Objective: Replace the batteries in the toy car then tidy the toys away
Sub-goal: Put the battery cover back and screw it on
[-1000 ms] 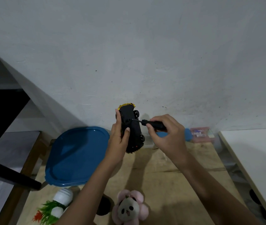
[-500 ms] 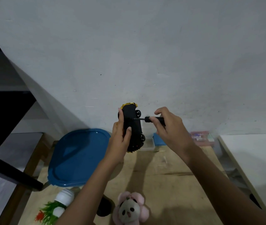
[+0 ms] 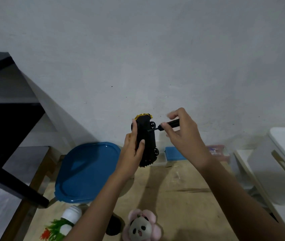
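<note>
Left hand (image 3: 131, 153) grips the black, gold-trimmed toy car (image 3: 147, 136) upright; right hand (image 3: 185, 138) pinches a screwdriver (image 3: 171, 123); the red box (image 3: 216, 151) label is blurred.

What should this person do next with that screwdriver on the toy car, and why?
Probably twist the screwdriver to loosen the screw under its tip. The right hand pinches the handle, and the tip sits against the underside of the toy car, which the left hand grips upright above the table.
</note>
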